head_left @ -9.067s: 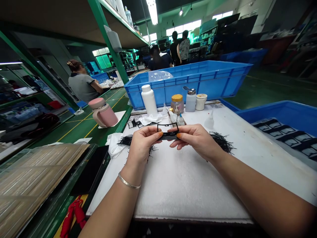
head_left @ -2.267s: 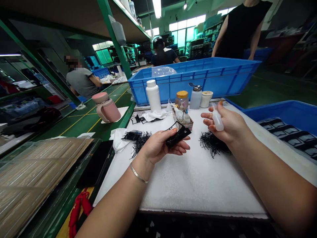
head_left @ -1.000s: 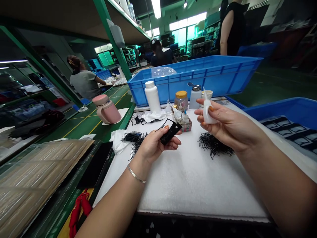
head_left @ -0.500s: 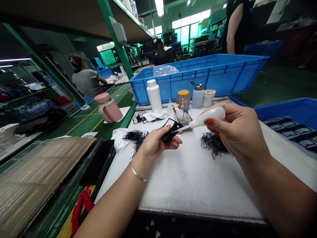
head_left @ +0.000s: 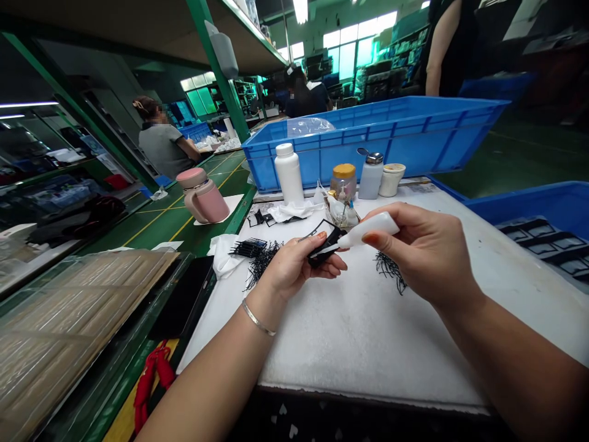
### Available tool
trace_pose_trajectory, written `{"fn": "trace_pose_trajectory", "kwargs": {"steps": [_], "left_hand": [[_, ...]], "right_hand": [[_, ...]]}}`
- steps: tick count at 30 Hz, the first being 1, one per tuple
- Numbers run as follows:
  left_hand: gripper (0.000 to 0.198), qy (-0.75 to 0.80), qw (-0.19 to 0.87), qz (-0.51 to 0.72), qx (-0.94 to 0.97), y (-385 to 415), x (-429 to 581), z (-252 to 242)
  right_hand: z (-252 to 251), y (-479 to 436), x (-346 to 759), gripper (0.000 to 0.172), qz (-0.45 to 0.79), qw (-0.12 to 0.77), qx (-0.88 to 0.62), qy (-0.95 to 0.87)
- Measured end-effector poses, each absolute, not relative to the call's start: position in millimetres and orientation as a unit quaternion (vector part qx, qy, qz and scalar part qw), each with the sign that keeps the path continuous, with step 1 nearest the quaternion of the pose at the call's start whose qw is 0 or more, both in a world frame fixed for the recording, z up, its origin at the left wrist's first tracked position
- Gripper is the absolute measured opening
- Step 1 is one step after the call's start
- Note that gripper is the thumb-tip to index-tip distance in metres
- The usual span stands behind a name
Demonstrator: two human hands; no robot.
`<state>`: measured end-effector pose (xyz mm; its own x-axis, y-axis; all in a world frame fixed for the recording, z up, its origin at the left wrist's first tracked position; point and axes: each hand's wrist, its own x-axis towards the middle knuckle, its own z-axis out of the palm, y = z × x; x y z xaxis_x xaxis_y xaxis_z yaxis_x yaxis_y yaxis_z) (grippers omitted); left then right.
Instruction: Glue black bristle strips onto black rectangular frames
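Observation:
My left hand [head_left: 297, 263] is closed on a small black frame-like part [head_left: 322, 242], thumb on top and fingers beneath. In my right hand [head_left: 426, 252] is a white squeeze bottle [head_left: 375, 230] with a narrow nozzle, tilted down to the left. Its tip is at the black part, close to my left thumb; whether it touches I cannot tell. Left of my left hand lie a pile of thin black strips [head_left: 262, 264] and a stack of black parts [head_left: 248, 247]. Another pile of black strips [head_left: 389, 270] is partly hidden behind my right hand.
A white bottle [head_left: 289, 175], a jar with a yellow lid [head_left: 344, 178], a pump bottle [head_left: 370, 178] and a white cup [head_left: 392, 180] line the back. Behind them stands a blue crate [head_left: 414, 147]. A pink mug [head_left: 202, 196] is at left. Another blue bin [head_left: 552, 199] holds black parts at right.
My right hand has moved left and slightly down with the squeeze bottle, bringing the nozzle farther over the black part. My left hand has shifted slightly right in view.

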<state>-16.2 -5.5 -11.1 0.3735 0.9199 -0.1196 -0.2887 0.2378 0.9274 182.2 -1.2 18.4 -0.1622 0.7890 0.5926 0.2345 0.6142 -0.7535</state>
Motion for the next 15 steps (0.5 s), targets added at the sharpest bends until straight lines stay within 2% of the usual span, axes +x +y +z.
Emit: {"fn": "trace_pose_trajectory", "kwargs": {"steps": [15], "left_hand": [[0.04, 0.34, 0.706, 0.423, 0.454, -4.7, -16.8, -12.3]], "right_hand": [[16.7, -0.8, 180.9, 0.014, 0.234, 0.555, -0.339, -0.723]]}}
